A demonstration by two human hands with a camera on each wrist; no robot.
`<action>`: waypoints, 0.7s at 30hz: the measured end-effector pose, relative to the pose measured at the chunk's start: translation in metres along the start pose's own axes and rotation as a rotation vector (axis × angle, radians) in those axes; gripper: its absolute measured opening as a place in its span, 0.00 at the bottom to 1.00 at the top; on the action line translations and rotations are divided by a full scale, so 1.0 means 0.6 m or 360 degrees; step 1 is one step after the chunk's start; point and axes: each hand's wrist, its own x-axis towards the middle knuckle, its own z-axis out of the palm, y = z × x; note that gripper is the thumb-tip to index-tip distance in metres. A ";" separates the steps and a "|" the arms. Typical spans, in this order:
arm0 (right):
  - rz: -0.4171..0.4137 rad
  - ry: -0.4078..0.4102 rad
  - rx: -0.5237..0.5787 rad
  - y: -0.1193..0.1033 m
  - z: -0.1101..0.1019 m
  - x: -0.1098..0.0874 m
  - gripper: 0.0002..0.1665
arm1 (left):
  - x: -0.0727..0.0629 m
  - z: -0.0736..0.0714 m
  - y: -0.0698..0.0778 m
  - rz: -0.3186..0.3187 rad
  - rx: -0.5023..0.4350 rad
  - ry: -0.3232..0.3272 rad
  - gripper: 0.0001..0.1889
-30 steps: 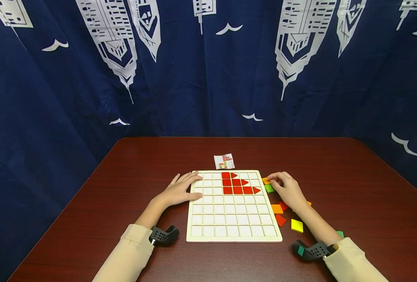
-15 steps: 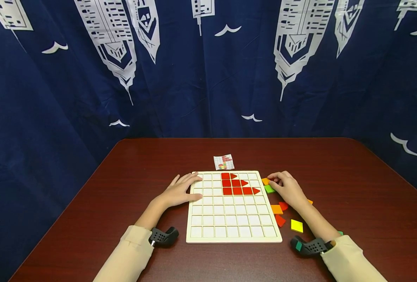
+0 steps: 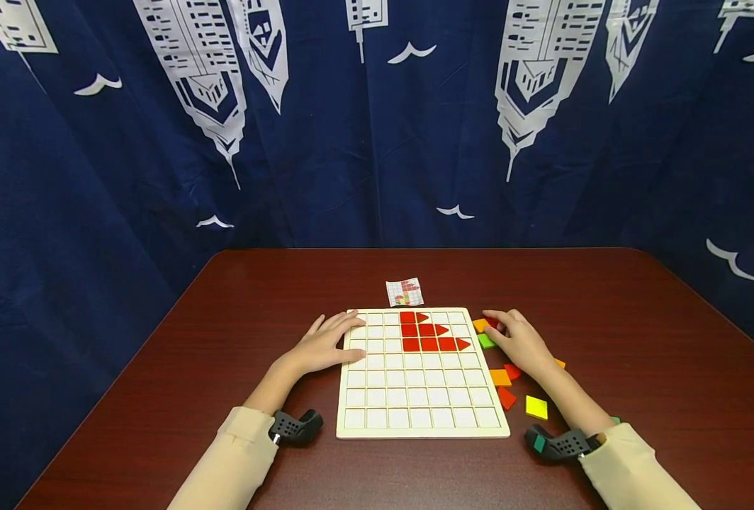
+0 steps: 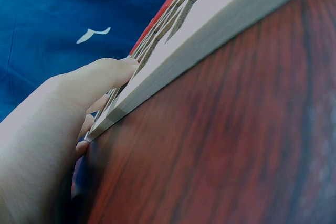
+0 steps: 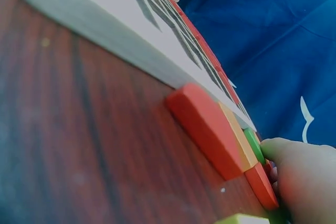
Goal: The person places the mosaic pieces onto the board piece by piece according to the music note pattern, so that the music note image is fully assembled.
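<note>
In the head view, my left hand (image 3: 319, 347) lies at the left edge of a pale gridded board (image 3: 428, 399), fingers spread and thumb over the rim. The left wrist view shows that thumb on the board's top. Red square and pointed tiles (image 3: 429, 344) fill parts of three upper rows. Off the board's upper right side, my right hand (image 3: 522, 343) pinches a red tile (image 3: 492, 322) between thumb and index finger, mostly hidden by the hand. Right beside it lie an orange tile (image 3: 480, 325) and a green tile (image 3: 487, 341).
A small printed pattern card (image 3: 405, 292) lies beyond the board. Down its right side are another orange tile (image 3: 501, 377), red tiles (image 3: 507, 398) and a yellow tile (image 3: 536, 407). A blue curtain (image 3: 377, 142) hangs behind the brown table (image 3: 275, 283).
My right index finger and thumb have parted slightly, and a red tile now shows between them. My left hand and the board stay in place.
</note>
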 end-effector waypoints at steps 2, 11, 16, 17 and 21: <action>0.0014 -0.0016 -0.0013 0.000 0.000 0.001 0.22 | -0.001 0.000 0.000 0.0004 -0.0002 0.0003 0.32; 0.0043 -0.0018 0.0027 0.001 0.001 0.003 0.15 | 0.000 0.001 0.000 -0.0005 -0.0007 0.0002 0.32; 0.0040 -0.0027 0.0058 -0.001 0.000 0.003 0.13 | 0.001 0.001 -0.001 -0.0005 -0.0015 0.0000 0.33; 0.0038 -0.0034 0.0059 -0.001 -0.001 0.003 0.13 | 0.001 0.001 -0.001 -0.0005 -0.0014 0.0000 0.33; 0.0033 -0.0076 0.0053 -0.003 -0.003 0.002 0.16 | 0.001 0.001 -0.002 -0.0001 -0.0010 0.0000 0.33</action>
